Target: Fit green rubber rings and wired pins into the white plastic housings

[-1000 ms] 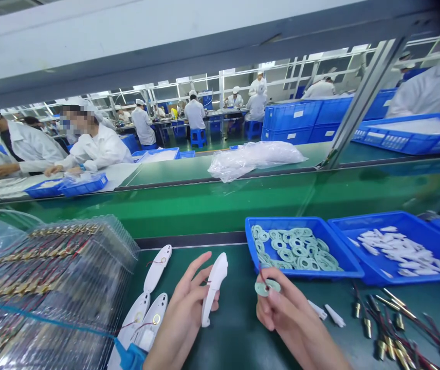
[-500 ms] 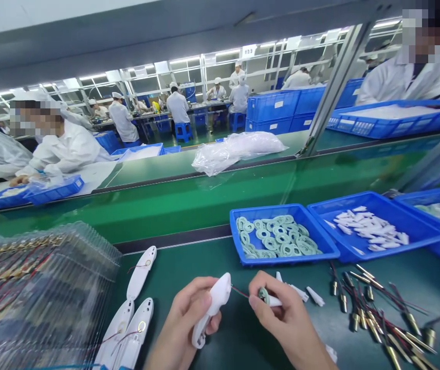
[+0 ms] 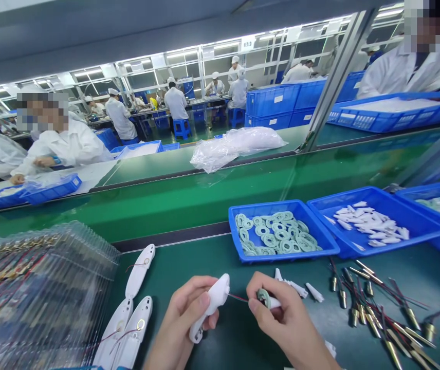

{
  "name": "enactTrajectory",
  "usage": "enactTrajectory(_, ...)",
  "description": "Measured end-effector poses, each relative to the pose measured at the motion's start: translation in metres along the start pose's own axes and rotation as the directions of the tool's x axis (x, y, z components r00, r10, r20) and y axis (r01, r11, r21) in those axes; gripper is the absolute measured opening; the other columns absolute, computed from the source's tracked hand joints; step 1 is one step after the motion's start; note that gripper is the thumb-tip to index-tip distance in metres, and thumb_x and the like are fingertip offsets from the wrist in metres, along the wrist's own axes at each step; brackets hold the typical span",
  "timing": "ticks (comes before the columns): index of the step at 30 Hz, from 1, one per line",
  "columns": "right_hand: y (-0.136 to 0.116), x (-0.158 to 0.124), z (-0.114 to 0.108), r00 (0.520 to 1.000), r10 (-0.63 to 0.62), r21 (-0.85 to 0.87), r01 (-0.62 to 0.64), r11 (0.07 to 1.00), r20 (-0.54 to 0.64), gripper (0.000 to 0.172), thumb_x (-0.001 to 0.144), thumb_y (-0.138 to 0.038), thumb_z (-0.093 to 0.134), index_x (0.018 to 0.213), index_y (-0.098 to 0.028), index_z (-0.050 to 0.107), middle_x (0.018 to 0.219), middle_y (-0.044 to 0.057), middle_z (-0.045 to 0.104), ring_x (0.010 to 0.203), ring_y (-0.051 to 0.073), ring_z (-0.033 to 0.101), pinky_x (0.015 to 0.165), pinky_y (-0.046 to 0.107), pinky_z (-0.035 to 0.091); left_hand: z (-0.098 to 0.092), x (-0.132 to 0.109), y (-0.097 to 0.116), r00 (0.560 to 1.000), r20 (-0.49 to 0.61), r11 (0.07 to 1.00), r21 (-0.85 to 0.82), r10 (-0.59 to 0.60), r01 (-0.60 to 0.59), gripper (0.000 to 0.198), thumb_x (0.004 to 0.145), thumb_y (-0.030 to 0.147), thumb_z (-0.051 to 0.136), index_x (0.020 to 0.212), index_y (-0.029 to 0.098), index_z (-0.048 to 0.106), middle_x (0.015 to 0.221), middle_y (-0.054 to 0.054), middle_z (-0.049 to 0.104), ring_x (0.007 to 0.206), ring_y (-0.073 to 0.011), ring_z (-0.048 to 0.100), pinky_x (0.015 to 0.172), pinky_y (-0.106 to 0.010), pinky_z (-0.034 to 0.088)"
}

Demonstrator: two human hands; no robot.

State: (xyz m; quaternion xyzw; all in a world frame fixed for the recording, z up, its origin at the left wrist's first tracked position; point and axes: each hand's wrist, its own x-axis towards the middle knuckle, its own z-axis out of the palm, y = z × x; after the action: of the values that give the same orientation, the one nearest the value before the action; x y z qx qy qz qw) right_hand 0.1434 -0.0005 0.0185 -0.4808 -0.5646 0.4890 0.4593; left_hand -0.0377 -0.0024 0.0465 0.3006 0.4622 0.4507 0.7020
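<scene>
- The stack of clear trays (image 3: 38, 288) sits at the far left, probably as stock kept within reach. Its lower edge is cut off, and the wired parts inside blur together.
- Three white shells (image 3: 131, 318) lie just beside it, hollow side up, likely so that their wiring stays exposed.
- The left hand (image 3: 183, 321) is wrapped closed around a white housing (image 3: 212, 303), held above the green bench. Its tip tilts towards the other hand, seemingly to bring the two parts together.
- A thin red wire (image 3: 239, 298) runs from that tip to the right.
- The right hand (image 3: 285, 324) pinches a pale green ring (image 3: 263, 297) tightly between thumb and forefinger. I cannot tell whether the white stub beneath it is a separate piece.
- The bin of rings (image 3: 289, 255) stands just behind, apparently as the supply.
- The brass-tipped leads (image 3: 378, 313) lie scattered at the right, some cut off by the frame.
</scene>
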Motion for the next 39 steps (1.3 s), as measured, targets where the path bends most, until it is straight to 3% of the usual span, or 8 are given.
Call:
enactTrajectory(16,-0.007,0.005,-0.008,0.993,0.078,0.044,-0.082,0.996,0.092,0.020,0.081,-0.032,0.055,0.066,-0.022,0.046,0.060,-0.007,0.032,0.052,0.010,0.022,0.045,0.025,0.018,-0.003,-0.001,-0.001,1.000,-0.005,0.997,0.073,0.016,-0.016,0.038,0.068,0.053,0.088,0.084,0.019,0.081,0.065,0.000,0.065,0.059,-0.0109,0.053,0.060,-0.023,0.035)
enactTrajectory(22,-0.019,0.003,-0.002,0.993,0.120,0.039,-0.119,0.992,-0.013,0.018,0.077,-0.030,0.057,0.064,-0.022,0.046,0.060,-0.007,0.033,0.053,0.010,0.024,0.047,0.025,0.020,-0.005,-0.001,-0.002,1.000,0.012,0.996,0.084,0.028,-0.029,0.041,0.071,0.052,0.086,0.093,0.019,0.081,0.064,-0.001,0.066,0.061,-0.0123,0.055,0.062,-0.023,0.037)
enactTrajectory(26,-0.015,0.003,-0.001,0.997,0.076,0.019,-0.076,0.997,-0.009,0.017,0.078,-0.029,0.057,0.065,-0.022,0.047,0.059,-0.007,0.031,0.051,0.010,0.022,0.045,0.025,0.018,-0.003,-0.002,-0.002,0.998,0.014,0.994,0.092,0.063,-0.064,0.039,0.073,0.050,0.085,0.097,0.020,0.081,0.075,-0.002,0.069,0.063,-0.0117,0.056,0.062,-0.023,0.038)
enactTrajectory(31,-0.014,0.003,-0.003,0.992,0.125,0.035,-0.125,0.992,0.001,0.019,0.079,-0.031,0.057,0.066,-0.022,0.047,0.060,-0.007,0.034,0.052,0.011,0.026,0.047,0.025,0.019,-0.002,-0.001,-0.002,0.993,0.020,0.985,0.126,0.120,-0.122,0.036,0.072,0.047,0.087,0.098,0.022,0.081,0.084,-0.003,0.074,0.070,-0.0130,0.062,0.065,-0.022,0.043)
enactTrajectory(36,-0.009,0.003,-0.005,0.991,0.102,0.029,-0.105,0.994,0.091,0.020,0.084,-0.031,0.060,0.069,-0.022,0.050,0.063,-0.006,0.038,0.053,0.011,0.029,0.047,0.024,0.022,-0.001,-0.002,-0.004,0.985,0.093,0.986,0.071,0.145,-0.152,0.038,0.071,0.041,0.089,0.105,0.027,0.080,0.100,-0.006,0.078,0.080,-0.0157,0.067,0.072,-0.024,0.051)
enactTrajectory(39,-0.008,0.001,-0.001,0.987,0.128,0.135,-0.140,0.981,0.095,0.021,0.089,-0.040,0.065,0.082,-0.023,0.055,0.064,-0.008,0.038,0.055,0.011,0.033,0.050,0.022,0.026,-0.002,-0.001,-0.007,0.984,0.107,0.987,0.067,0.141,-0.149,0.042,0.071,0.040,0.090,0.110,0.028,0.079,0.105,-0.007,0.076,0.087,-0.0190,0.070,0.077,-0.028,0.054)
